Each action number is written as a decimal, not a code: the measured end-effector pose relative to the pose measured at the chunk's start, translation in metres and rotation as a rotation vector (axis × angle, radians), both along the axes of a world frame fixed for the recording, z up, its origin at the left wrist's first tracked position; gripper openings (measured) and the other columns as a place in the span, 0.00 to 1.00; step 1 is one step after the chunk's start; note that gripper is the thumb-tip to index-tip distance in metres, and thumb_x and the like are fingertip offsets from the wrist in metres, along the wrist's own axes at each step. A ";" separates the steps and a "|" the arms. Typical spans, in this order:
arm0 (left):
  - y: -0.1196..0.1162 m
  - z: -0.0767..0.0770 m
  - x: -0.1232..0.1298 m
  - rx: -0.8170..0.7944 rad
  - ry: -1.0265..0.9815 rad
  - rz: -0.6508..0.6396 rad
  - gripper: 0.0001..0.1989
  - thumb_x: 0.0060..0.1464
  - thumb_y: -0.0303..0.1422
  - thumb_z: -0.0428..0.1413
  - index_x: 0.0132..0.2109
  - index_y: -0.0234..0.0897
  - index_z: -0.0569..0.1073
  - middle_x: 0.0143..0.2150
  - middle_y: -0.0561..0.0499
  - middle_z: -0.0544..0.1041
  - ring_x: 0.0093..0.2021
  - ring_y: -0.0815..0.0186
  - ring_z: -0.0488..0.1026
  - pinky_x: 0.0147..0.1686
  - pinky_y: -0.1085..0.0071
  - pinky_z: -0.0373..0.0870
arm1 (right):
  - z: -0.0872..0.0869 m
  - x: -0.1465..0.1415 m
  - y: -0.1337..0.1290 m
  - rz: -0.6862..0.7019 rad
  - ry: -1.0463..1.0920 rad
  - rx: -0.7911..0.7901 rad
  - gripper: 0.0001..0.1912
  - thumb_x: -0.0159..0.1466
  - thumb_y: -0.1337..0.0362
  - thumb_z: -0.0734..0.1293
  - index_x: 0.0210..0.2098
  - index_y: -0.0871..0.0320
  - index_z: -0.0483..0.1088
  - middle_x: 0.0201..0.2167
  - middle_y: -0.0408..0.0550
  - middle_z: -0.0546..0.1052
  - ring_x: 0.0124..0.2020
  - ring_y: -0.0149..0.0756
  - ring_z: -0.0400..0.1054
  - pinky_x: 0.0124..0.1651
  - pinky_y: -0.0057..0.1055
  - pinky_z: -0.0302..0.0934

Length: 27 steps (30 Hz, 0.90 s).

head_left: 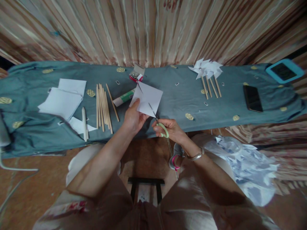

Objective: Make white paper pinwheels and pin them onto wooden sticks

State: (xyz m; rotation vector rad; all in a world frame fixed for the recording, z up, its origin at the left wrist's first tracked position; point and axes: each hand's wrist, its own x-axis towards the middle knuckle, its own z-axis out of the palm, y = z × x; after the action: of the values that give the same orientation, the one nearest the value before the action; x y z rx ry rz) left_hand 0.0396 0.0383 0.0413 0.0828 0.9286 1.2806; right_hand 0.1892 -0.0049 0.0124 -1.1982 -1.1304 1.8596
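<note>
A white square sheet of paper (150,94) is pinched in my left hand (134,117), thumb on top near its lower left edge. My right hand (170,128) grips scissors (164,130) with light green handles. The scissor blade lies over the paper's near corner, pointing up and left toward its middle. A dark slit shows at the paper's far left corner. Just behind the paper are a glue stick (124,97) with a green and white label, partly covered, and a small red box (136,76) of metal pins with its lid up.
Left on the cloth-covered table (168,75) are stacked paper sheets (62,102), a white pen-like tool (84,124) and several wooden sticks (102,107). Farther right are paper pinwheels (206,68), a black phone (253,98) and a blue-framed tablet (285,71). A bag of paper scraps (247,166) sits low at right.
</note>
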 end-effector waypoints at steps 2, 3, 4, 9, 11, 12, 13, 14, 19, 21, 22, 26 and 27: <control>-0.001 0.001 0.001 -0.006 0.023 0.003 0.15 0.65 0.29 0.51 0.56 0.35 0.72 0.38 0.47 0.82 0.41 0.61 0.80 0.44 0.67 0.78 | -0.001 0.001 0.000 0.015 -0.011 0.013 0.23 0.43 0.49 0.81 0.27 0.59 0.75 0.16 0.36 0.71 0.17 0.22 0.64 0.20 0.19 0.58; -0.001 0.002 0.001 -0.009 0.034 0.006 0.14 0.65 0.29 0.50 0.55 0.34 0.73 0.37 0.48 0.82 0.40 0.62 0.80 0.44 0.67 0.77 | -0.002 0.001 0.000 0.020 -0.012 0.016 0.22 0.43 0.49 0.81 0.27 0.59 0.75 0.16 0.36 0.71 0.18 0.22 0.64 0.20 0.19 0.58; -0.001 0.002 0.001 -0.009 0.041 0.008 0.14 0.65 0.29 0.50 0.55 0.34 0.73 0.36 0.49 0.82 0.39 0.63 0.80 0.45 0.67 0.77 | -0.002 0.001 0.000 0.019 -0.011 0.014 0.22 0.44 0.50 0.81 0.27 0.59 0.75 0.17 0.36 0.71 0.18 0.22 0.64 0.21 0.19 0.58; -0.001 0.002 0.001 -0.007 0.035 0.007 0.13 0.65 0.29 0.51 0.54 0.37 0.74 0.39 0.49 0.82 0.41 0.63 0.80 0.45 0.68 0.77 | -0.004 0.000 0.001 -0.001 0.023 -0.018 0.22 0.41 0.52 0.82 0.27 0.58 0.75 0.18 0.35 0.71 0.19 0.22 0.65 0.22 0.20 0.59; -0.001 0.002 0.001 -0.005 0.032 0.012 0.13 0.64 0.29 0.52 0.54 0.38 0.74 0.40 0.48 0.82 0.43 0.62 0.80 0.45 0.68 0.77 | -0.004 0.000 0.001 -0.009 0.029 -0.019 0.22 0.40 0.52 0.82 0.27 0.59 0.74 0.18 0.35 0.70 0.18 0.21 0.65 0.22 0.19 0.59; -0.001 0.002 0.001 -0.005 0.031 0.013 0.13 0.64 0.29 0.52 0.54 0.38 0.74 0.41 0.48 0.82 0.44 0.62 0.80 0.45 0.68 0.77 | -0.004 -0.001 0.001 -0.014 0.031 -0.019 0.23 0.40 0.52 0.82 0.27 0.59 0.74 0.18 0.35 0.70 0.18 0.21 0.64 0.21 0.19 0.58; -0.001 0.002 0.002 -0.004 0.031 0.014 0.13 0.64 0.29 0.52 0.54 0.38 0.74 0.40 0.48 0.82 0.44 0.61 0.80 0.45 0.68 0.77 | -0.004 -0.001 0.001 -0.019 0.032 -0.020 0.23 0.40 0.52 0.82 0.26 0.59 0.74 0.17 0.35 0.70 0.18 0.21 0.64 0.21 0.18 0.58; -0.001 0.003 0.002 -0.004 0.031 0.013 0.13 0.64 0.29 0.52 0.53 0.38 0.74 0.40 0.48 0.82 0.44 0.61 0.80 0.46 0.68 0.77 | -0.003 -0.001 0.001 -0.024 0.033 -0.022 0.23 0.40 0.52 0.82 0.26 0.59 0.74 0.17 0.35 0.70 0.18 0.21 0.64 0.20 0.18 0.58; -0.001 0.004 0.002 0.001 0.023 0.024 0.13 0.64 0.29 0.51 0.53 0.36 0.74 0.37 0.48 0.82 0.43 0.62 0.80 0.47 0.67 0.77 | -0.001 -0.003 0.001 -0.022 0.028 -0.021 0.23 0.40 0.52 0.82 0.26 0.59 0.74 0.17 0.34 0.70 0.17 0.21 0.64 0.21 0.18 0.59; -0.001 0.003 0.001 -0.001 0.016 0.020 0.14 0.64 0.29 0.52 0.54 0.36 0.73 0.39 0.47 0.82 0.45 0.61 0.80 0.48 0.66 0.77 | -0.002 -0.003 0.001 -0.023 0.022 -0.013 0.23 0.40 0.51 0.82 0.26 0.59 0.73 0.16 0.34 0.70 0.17 0.20 0.64 0.21 0.18 0.59; -0.001 0.003 0.001 -0.002 0.015 0.015 0.14 0.64 0.29 0.52 0.55 0.36 0.73 0.40 0.47 0.82 0.45 0.61 0.80 0.48 0.66 0.77 | -0.002 -0.002 0.002 -0.025 0.018 -0.007 0.23 0.41 0.51 0.82 0.26 0.59 0.73 0.16 0.34 0.70 0.17 0.20 0.64 0.20 0.18 0.58; 0.000 0.001 0.001 0.022 0.030 0.010 0.13 0.66 0.29 0.50 0.53 0.33 0.73 0.40 0.48 0.82 0.44 0.64 0.79 0.51 0.67 0.75 | -0.003 -0.001 0.002 -0.001 -0.008 0.007 0.23 0.42 0.51 0.81 0.27 0.59 0.73 0.17 0.35 0.70 0.18 0.21 0.64 0.21 0.19 0.59; 0.000 0.001 0.001 0.023 0.034 0.012 0.12 0.66 0.29 0.50 0.52 0.32 0.73 0.39 0.48 0.82 0.44 0.64 0.79 0.51 0.67 0.75 | -0.003 -0.001 0.002 0.006 -0.014 0.002 0.22 0.42 0.51 0.81 0.27 0.59 0.73 0.18 0.35 0.70 0.18 0.22 0.64 0.22 0.20 0.59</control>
State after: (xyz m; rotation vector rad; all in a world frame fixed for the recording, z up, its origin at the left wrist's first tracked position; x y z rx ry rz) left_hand 0.0407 0.0383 0.0419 0.1172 0.9450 1.3048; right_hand 0.1880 -0.0031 0.0092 -1.2099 -1.1439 1.8571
